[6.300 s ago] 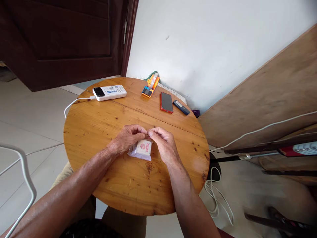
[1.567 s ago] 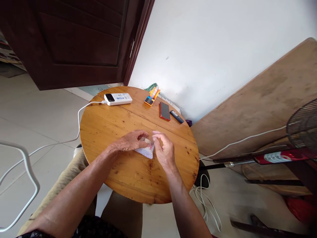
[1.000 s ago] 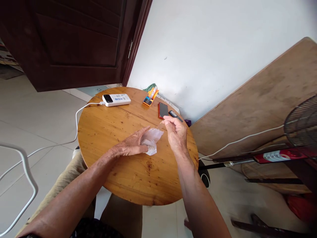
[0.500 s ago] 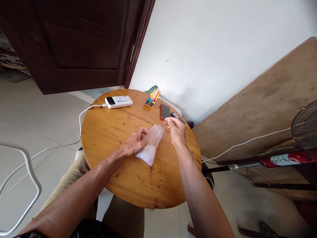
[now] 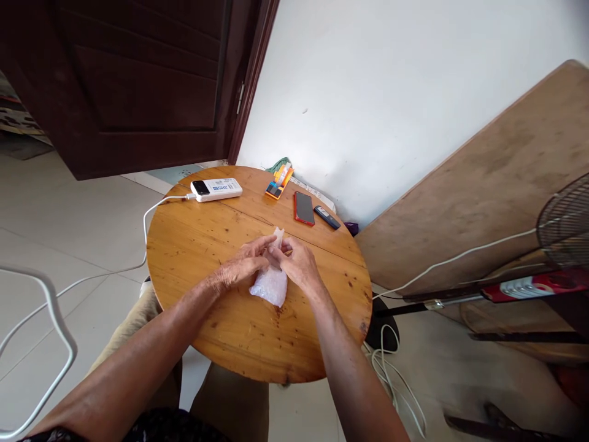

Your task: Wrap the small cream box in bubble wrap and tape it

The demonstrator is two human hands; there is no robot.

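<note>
A translucent bubble wrap bag [image 5: 270, 287] lies on the round wooden table [image 5: 239, 337] in front of me. Its upper part is bunched narrow between my two hands. My left hand [image 5: 248, 261] grips it from the left, thumb and fingers around the gathered part. From the right, my right hand [image 5: 297, 261] pinches the same part, with its fingertips close to those of the left. What the bag contains, if anything, cannot be made out.
Toward the back of the table are a white power bank [image 5: 216, 189] with a cable, an orange tape dispenser [image 5: 280, 181], a red-edged phone [image 5: 304, 209] and a small dark device [image 5: 327, 217]. A fan [image 5: 564, 227] stands at right. A dark door [image 5: 151, 80] is at left.
My right hand has come down and left from near the phone onto the bag. The bag's upper part, spread flat before, is now gathered between both hands.
</note>
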